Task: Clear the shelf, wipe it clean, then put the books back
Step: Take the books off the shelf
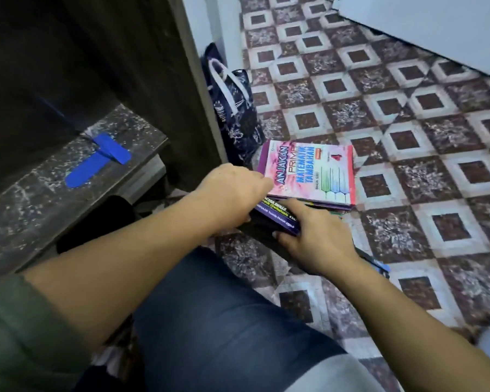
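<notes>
On the floor [408, 199], the stack of books [311, 171] is pinched at its near edge by the right hand [314, 239], fingers [294, 207] curled, and touched by the left hand [232, 188], whose hidden fingers cannot be judged.

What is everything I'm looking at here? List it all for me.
book stack: one, pink cover on top, purple below, on the floor beside the shelf
shelf: one, dark marbled board, left
tape strips: two, blue, on the shelf
bag: one, dark patterned with white handles, by the wall
floor tiles: many, maroon and white
leg: one, blue jeans, bottom centre
left hand: one, grips the stack's left edge
right hand: one, fingers hold the stack's near edge
</notes>
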A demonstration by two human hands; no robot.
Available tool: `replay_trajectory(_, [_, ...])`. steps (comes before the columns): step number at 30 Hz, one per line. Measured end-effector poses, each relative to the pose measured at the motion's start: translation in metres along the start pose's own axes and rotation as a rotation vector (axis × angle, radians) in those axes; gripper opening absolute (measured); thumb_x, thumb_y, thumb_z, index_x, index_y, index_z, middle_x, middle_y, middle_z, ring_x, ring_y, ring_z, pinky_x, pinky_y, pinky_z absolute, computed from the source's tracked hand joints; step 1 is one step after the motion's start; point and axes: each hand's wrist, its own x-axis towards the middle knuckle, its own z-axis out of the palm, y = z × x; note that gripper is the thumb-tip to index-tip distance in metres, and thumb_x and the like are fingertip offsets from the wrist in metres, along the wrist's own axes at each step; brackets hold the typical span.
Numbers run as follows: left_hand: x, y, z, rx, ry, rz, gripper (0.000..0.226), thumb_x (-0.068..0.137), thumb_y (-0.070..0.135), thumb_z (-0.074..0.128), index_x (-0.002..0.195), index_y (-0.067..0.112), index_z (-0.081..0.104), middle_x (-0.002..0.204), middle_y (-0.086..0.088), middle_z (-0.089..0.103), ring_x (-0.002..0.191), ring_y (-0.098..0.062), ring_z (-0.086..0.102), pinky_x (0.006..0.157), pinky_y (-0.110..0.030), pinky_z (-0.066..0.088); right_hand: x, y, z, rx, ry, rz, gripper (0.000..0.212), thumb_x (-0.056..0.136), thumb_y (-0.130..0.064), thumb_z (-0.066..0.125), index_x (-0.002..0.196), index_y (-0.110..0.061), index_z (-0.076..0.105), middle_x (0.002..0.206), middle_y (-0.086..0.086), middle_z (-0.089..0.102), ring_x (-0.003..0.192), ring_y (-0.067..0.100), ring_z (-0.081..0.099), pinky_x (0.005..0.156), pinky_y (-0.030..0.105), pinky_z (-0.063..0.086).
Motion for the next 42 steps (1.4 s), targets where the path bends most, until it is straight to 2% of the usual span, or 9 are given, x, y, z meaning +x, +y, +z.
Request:
replay_trajectory(8, [0.047, -0.023, -0.023, -0.175, 0.244, -0.161, 0.042, 0.079, 0.037, 0.075, 0.093, 0.025, 0.038, 0.102, 0.002, 0.059, 0.098, -0.027, 0.058, 0.067, -0.033, 0.035, 0.051, 0.061, -0.068, -0.264, 0.106, 0.021, 0.035, 0.082, -0.040, 0.065, 0.112, -0.029, 0.051, 0.101, 0.004, 0.067, 0.096, 0.033, 0.062, 0.067, 0.034, 0.045])
replay_trajectory(14, [0.103, -0.032, -0.019, -0.207, 0.466, -0.275, 0.035, 0.079, 0.026, 0.071, 0.103, 0.014, 0.049, 0.105, -0.009, 0.057, 0.097, -0.035, 0.054, 0.076, -0.042, 0.040, 0.113, 0.090, -0.081, -0.333, 0.421, -0.070, 0.024, 0.085, -0.031, 0.061, 0.109, -0.025, 0.062, 0.095, 0.004, 0.070, 0.090, 0.035, 0.065, 0.062, 0.035, 0.035])
replay_trajectory(18, [0.150, -0.046, -0.002, -0.133, 0.584, -0.287, 0.031, 0.080, 0.011, 0.064, 0.107, 0.010, 0.050, 0.109, -0.014, 0.057, 0.098, -0.036, 0.053, 0.077, -0.043, 0.039, 0.161, 0.123, -0.048, -0.347, 0.628, -0.115, 0.030, 0.083, -0.019, 0.063, 0.111, -0.028, 0.064, 0.091, 0.001, 0.072, 0.078, 0.031, 0.068, 0.061, 0.036, 0.042])
replay_trajectory(21, [0.185, -0.047, 0.027, -0.036, 0.534, -0.226, 0.036, 0.077, 0.001, 0.062, 0.109, 0.010, 0.047, 0.107, -0.012, 0.055, 0.096, -0.033, 0.053, 0.074, -0.041, 0.038, 0.185, 0.147, -0.004, -0.361, 0.747, -0.097, 0.033, 0.084, -0.017, 0.068, 0.115, -0.028, 0.066, 0.108, -0.002, 0.072, 0.091, 0.028, 0.070, 0.072, 0.037, 0.049])
replay_trajectory(24, [0.210, -0.037, 0.067, 0.030, 0.290, -0.128, 0.035, 0.084, 0.000, 0.056, 0.113, 0.012, 0.041, 0.108, -0.008, 0.053, 0.098, -0.031, 0.055, 0.066, -0.036, 0.032, 0.189, 0.170, 0.046, -0.350, 0.587, -0.044, 0.041, 0.085, -0.015, 0.070, 0.124, -0.025, 0.063, 0.122, 0.002, 0.068, 0.104, 0.031, 0.067, 0.082, 0.042, 0.048])
replay_trajectory(29, [0.215, -0.014, 0.146, -0.169, -0.056, -0.069, 0.042, 0.084, -0.010, 0.051, 0.118, 0.012, 0.039, 0.103, -0.009, 0.054, 0.092, -0.032, 0.059, 0.063, -0.038, 0.039, 0.165, 0.186, 0.097, -0.254, -0.125, 0.118, 0.070, 0.084, -0.047, 0.069, 0.146, -0.040, 0.037, 0.154, -0.008, 0.036, 0.138, 0.020, 0.039, 0.099, 0.037, 0.045])
replay_trajectory(36, [0.207, 0.000, 0.167, -0.296, -0.108, -0.154, 0.046, 0.085, 0.000, 0.064, 0.124, 0.013, 0.042, 0.118, -0.009, 0.048, 0.102, -0.030, 0.054, 0.070, -0.037, 0.039, 0.160, 0.186, 0.094, -0.207, -0.222, 0.158, 0.080, 0.078, -0.057, 0.070, 0.147, -0.044, 0.032, 0.158, -0.019, 0.021, 0.144, 0.010, 0.026, 0.100, 0.033, 0.044])
replay_trajectory(40, [0.191, 0.002, 0.162, -0.458, -0.272, -0.148, 0.062, 0.083, 0.022, 0.073, 0.135, 0.015, 0.038, 0.135, -0.006, 0.041, 0.120, -0.030, 0.047, 0.094, -0.046, 0.047, 0.158, 0.173, 0.099, -0.121, -0.275, 0.258, 0.079, 0.084, -0.034, 0.073, 0.149, -0.035, 0.029, 0.161, -0.010, 0.017, 0.148, 0.019, 0.016, 0.116, 0.049, 0.023])
replay_trajectory(42, [0.166, -0.004, 0.147, -0.568, -0.262, -0.154, 0.055, 0.085, 0.038, 0.070, 0.130, 0.019, 0.045, 0.128, -0.004, 0.051, 0.114, -0.027, 0.053, 0.094, -0.044, 0.049, 0.152, 0.150, 0.098, -0.148, -0.299, 0.297, 0.069, 0.085, -0.033, 0.071, 0.144, -0.031, 0.035, 0.158, -0.003, 0.025, 0.145, 0.024, 0.024, 0.117, 0.057, 0.018])
